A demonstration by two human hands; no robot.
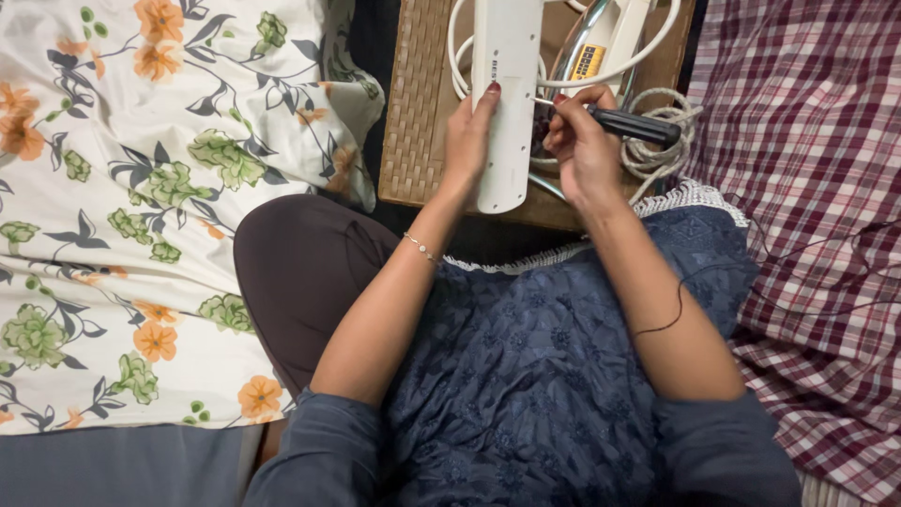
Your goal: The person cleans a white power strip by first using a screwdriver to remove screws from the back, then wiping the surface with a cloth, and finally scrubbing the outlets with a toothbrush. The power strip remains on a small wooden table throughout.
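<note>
Head view looks down on a white power strip [507,94] lying on a brown woven tray [418,113], its long axis running straight away from the person, the near rounded end toward the lap. A black-handled screwdriver [631,124] lies crosswise to the strip, its thin metal tip meeting the strip's right edge near mid-length, handle pointing off to the right. The right hand [584,150] is clenched around that handle, fingers [563,117] pinching close to the shaft. The left hand [466,141] rests flat against the strip's left edge, steadying it, gripping nothing. Beyond the strip, white cable [657,141] coils over the tray; left of it spreads a floral sheet [141,188], right a plaid cloth [807,141].
</note>
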